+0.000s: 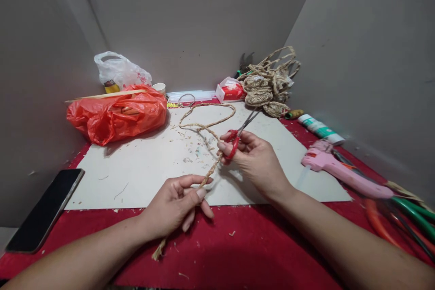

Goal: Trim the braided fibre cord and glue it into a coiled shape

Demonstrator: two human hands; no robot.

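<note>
A braided straw rope (208,126) loops over the white board (142,163) and runs toward me through both hands. My left hand (180,199) pinches it between thumb and fingers, and its frayed end (159,251) hangs out below that hand. My right hand (256,158) holds red-handled scissors (234,145), their blades pointing up and away from the rope. The thumb and fingertips of this hand also meet at the rope, beside the scissor handles.
A red plastic bag (118,115) sits at the back left, a phone (45,208) at the left edge. Coiled straw bundles (268,86) are piled at the back right. A pink glue gun (340,170) and pliers handles (413,213) lie at right. Straw scraps dot the board.
</note>
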